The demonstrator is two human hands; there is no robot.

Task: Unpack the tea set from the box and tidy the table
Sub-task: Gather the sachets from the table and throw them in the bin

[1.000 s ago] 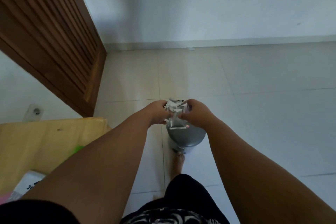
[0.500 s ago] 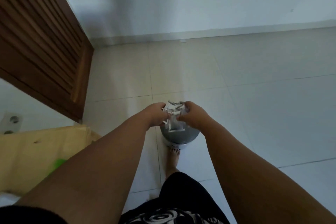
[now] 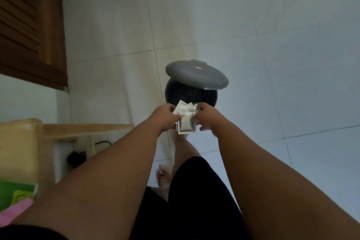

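Left hand (image 3: 165,116) and right hand (image 3: 207,116) are pinching the packets (image 3: 186,123) in curled fingers (image 3: 204,128), the open bin (image 3: 187,94) lying just ahead, below.

Nothing here is readable to me. The pale packets (image 3: 186,122) pinched between my left hand (image 3: 165,116) and right hand (image 3: 207,117) show no legible print. Beyond them, the small light mark (image 3: 198,68) on the bin lid (image 3: 194,79) is blurred.

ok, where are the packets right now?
Head view, centre: the white packets are pinched between the left hand and right hand, just in front of the open dark bin, whose grey lid is raised behind it.
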